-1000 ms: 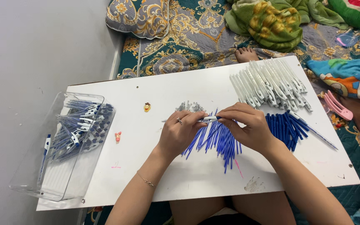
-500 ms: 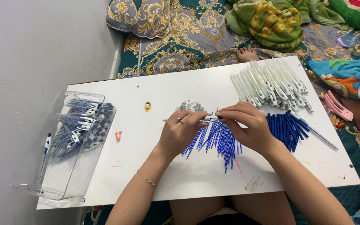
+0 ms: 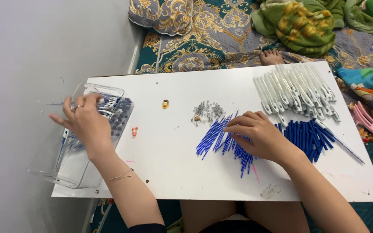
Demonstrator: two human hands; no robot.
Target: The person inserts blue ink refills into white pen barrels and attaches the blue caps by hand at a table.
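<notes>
Near, at lower centre: right hand (image 3: 255, 136) flat on the fanned blue refills (image 3: 221, 140), fingers unclenched, pinching nothing. At left: left hand (image 3: 85, 125) spread apart over the clear bin (image 3: 57, 168) of finished pens (image 3: 117, 116); seems the drop-off step. Next calls for pinching a single refill, then reaching to the white barrels (image 3: 294, 88) at upper right.

Blue refills (image 3: 225, 140) and dark blue caps (image 3: 305, 136) are seen on a white bench (image 3: 169, 172), beside white barrels (image 3: 296, 90). A clear tray (image 3: 72, 170) is seen; teal-and-gold patterned bedding (image 3: 212, 34) is shown behind.
</notes>
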